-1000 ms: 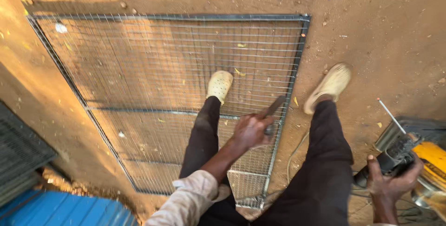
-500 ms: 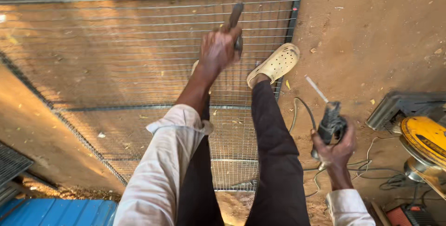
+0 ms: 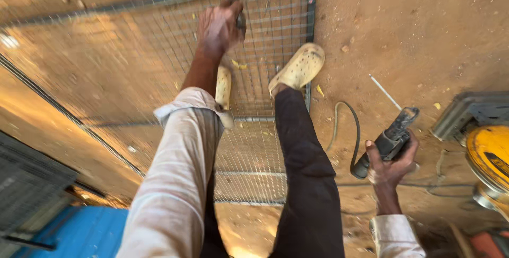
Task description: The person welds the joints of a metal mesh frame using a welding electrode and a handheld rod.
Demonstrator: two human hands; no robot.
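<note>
**Standing on the mesh panel with a tool in each hand**

We are standing over a large grey steel-framed wire mesh panel (image 3: pixel 132 62) lying flat on the reddish dirt ground (image 3: pixel 424 30), with both pale yellow perforated clogs (image 3: pixel 299 67) planted on the mesh near its right frame bar. Our left hand (image 3: pixel 218 24) is stretching out over the far part of the panel, fingers clenched around a dark slim-handled hand tool (image 3: pixel 239 14); motion blur hides its working end, so we cannot tell what kind it is. Our right hand (image 3: pixel 391 162) is hanging low beside our right leg, fingers wrapped around the black pistol-shaped welding electrode holder (image 3: pixel 389 141), whose black cable (image 3: pixel 347 125) is looping across the dirt. A thin grey welding rod (image 3: pixel 385 92) is lying loose just beyond it, and a yellow round-guarded cutting machine (image 3: pixel 490 154) is sitting at the right edge.

We are judging that work is centring on the panel's far frame, with the left-hand tool leading. A next move there calls for steady footing on the springy mesh and keeping the cable clear of our feet.
</note>
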